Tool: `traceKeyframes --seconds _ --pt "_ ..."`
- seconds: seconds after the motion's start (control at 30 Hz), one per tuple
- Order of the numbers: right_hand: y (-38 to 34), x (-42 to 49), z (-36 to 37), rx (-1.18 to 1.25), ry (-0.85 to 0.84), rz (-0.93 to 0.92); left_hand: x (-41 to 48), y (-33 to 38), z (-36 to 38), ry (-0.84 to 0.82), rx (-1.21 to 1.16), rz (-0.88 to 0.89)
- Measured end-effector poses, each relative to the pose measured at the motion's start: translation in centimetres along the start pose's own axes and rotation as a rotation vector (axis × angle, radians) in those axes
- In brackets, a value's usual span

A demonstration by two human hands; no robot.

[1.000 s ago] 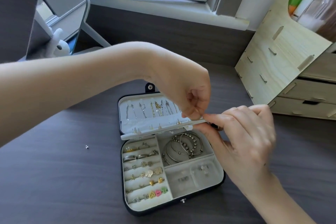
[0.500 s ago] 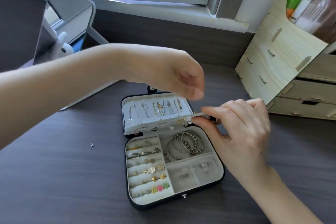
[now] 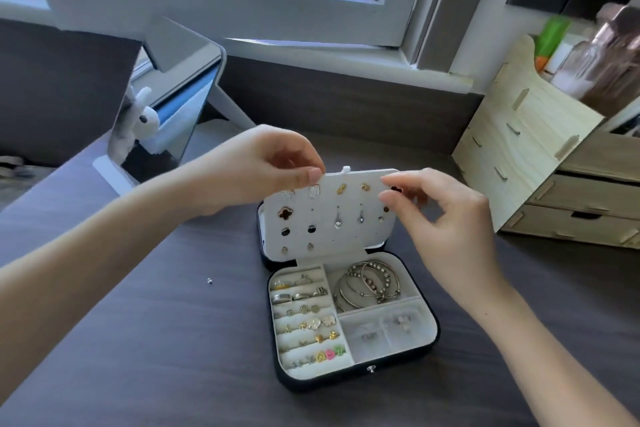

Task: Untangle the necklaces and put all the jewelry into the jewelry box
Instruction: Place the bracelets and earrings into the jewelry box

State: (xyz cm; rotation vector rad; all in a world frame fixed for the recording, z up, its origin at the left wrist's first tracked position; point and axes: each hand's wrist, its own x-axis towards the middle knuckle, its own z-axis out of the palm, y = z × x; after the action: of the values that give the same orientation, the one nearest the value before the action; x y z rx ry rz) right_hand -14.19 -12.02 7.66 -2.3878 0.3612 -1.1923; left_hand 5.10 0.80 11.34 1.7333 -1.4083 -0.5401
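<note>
1. The jewelry box lies open on the dark wood-grain desk. It is a rounded rectangle with a black shell, a pale velvety lining and a small metal snap stud on its front wall.
2. Its white earring panel stands upright at the back of the box. It is a flat board dotted with holes and set with gold knots, sparkly squares, dark clovers and two drop crystals.
3. The left half of the tray is ribbed into soft rolls holding rings and little gold studs. Pastel heart pieces sit in the front row.
4. Thin silver bangles, one of them beaded, lie looped together in the back right compartment. Small earrings sit in the two front right ones.
5. The left hand pinches the panel's top left corner, its thumb tip on the face and the other fingers curled above.
6. The right hand is at the top right corner. Forefinger and thumb are a narrow gap apart around a dark clover stud, and I cannot tell whether they grip it. The other fingers curl loosely.
7. A tiny silver piece lies loose on the desk, left of the box and well apart from it.
8. A pale plywood drawer organiser stands to the right. A tilted mirror with a white plush toy stands at the back left.
</note>
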Motion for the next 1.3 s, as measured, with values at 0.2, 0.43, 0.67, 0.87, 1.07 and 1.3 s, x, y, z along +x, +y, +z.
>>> traceKeyframes --seconds 0.2,0.43,0.67,0.87,1.07,1.3 --pt "-2.9 -1.2 1.3 0.608 -0.111 0.421 -0.6 -1.0 0.5 0.103 -0.173 -0.033" --pt "-4.2 -0.4 3.4 0.996 -0.163 0.679 -2.3 -1.3 1.0 0.093 -0.288 0.01" --pt "-3.0 -1.1 5.8 0.248 -0.073 0.279 -2.8 -2.8 1.2 0.229 -0.476 -0.111" --pt "-2.0 -1.0 6.7 -0.089 0.001 0.095 -3.2 -3.3 1.1 0.216 -0.559 -0.092" --pt "-2.2 -0.7 6.6 -0.186 0.048 0.043 -3.3 -3.2 0.8 0.172 -0.572 -0.075" --pt "-2.4 0.3 4.9 -0.58 0.041 -0.223 -4.0 -2.6 -0.2 0.011 -0.559 -0.067"
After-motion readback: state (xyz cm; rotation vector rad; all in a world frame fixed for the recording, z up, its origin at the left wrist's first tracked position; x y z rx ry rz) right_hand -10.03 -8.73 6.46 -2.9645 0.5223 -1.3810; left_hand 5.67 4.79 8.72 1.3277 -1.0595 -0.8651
